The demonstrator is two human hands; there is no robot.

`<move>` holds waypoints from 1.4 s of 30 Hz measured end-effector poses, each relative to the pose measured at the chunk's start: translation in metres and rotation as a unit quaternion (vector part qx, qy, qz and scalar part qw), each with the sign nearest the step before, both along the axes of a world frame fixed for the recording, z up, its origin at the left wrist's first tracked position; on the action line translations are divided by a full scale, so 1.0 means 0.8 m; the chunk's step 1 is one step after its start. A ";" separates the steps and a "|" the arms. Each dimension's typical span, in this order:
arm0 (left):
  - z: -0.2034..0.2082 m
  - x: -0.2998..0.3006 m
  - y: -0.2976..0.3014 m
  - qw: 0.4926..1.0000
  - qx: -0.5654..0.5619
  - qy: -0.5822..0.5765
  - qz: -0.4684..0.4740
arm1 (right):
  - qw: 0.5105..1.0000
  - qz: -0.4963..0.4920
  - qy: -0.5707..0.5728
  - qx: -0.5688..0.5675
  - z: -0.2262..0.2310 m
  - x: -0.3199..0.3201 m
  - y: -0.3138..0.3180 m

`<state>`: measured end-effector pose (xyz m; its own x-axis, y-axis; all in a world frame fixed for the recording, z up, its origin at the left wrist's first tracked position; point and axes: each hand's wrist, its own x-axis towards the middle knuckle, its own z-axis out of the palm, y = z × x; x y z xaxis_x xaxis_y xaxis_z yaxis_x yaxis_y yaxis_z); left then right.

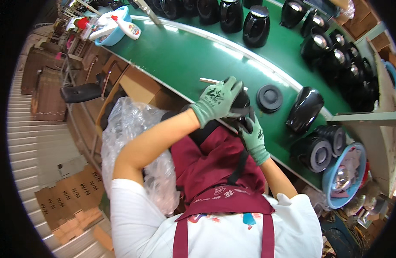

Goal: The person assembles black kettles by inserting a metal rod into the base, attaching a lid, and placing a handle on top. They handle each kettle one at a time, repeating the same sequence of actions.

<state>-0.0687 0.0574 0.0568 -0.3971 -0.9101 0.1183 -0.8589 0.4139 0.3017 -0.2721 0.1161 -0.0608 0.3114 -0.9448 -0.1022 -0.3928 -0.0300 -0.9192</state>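
Observation:
Both my hands wear green-grey gloves and meet at the near edge of the green table. My left hand is curled over the top of a glossy black rounded part. From below and to the right, my right hand grips the lower end of that part. Fingers hide much of it, so its full shape cannot be made out. A thin pale stick-like piece lies just beyond my left hand. To the right rests a round black disc, with a glossy black jug-like shell farther right.
Black jugs line the table's far side; several more crowd the right. Ringed black bases and a blue basin stand at the near right. Another basin with bottles sits far left. Plastic wrap bulges beside my left arm.

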 end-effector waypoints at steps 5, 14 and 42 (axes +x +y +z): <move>0.065 -0.023 0.018 0.915 0.315 -0.091 0.235 | 0.996 -0.045 0.051 -0.066 0.017 0.024 0.016; 0.064 -0.009 -0.012 0.977 0.100 -0.177 -0.058 | 0.995 -0.020 0.065 -0.067 0.022 0.025 0.011; 0.096 -0.040 -0.035 0.972 0.097 -0.209 -0.036 | 0.997 -0.012 0.071 -0.033 0.019 0.018 0.011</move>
<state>-0.1007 0.0296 0.1333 -0.4364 -0.8678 -0.2378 -0.8945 0.4469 0.0109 -0.2576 0.1250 -0.0459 0.2762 -0.9577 -0.0803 -0.5197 -0.0786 -0.8507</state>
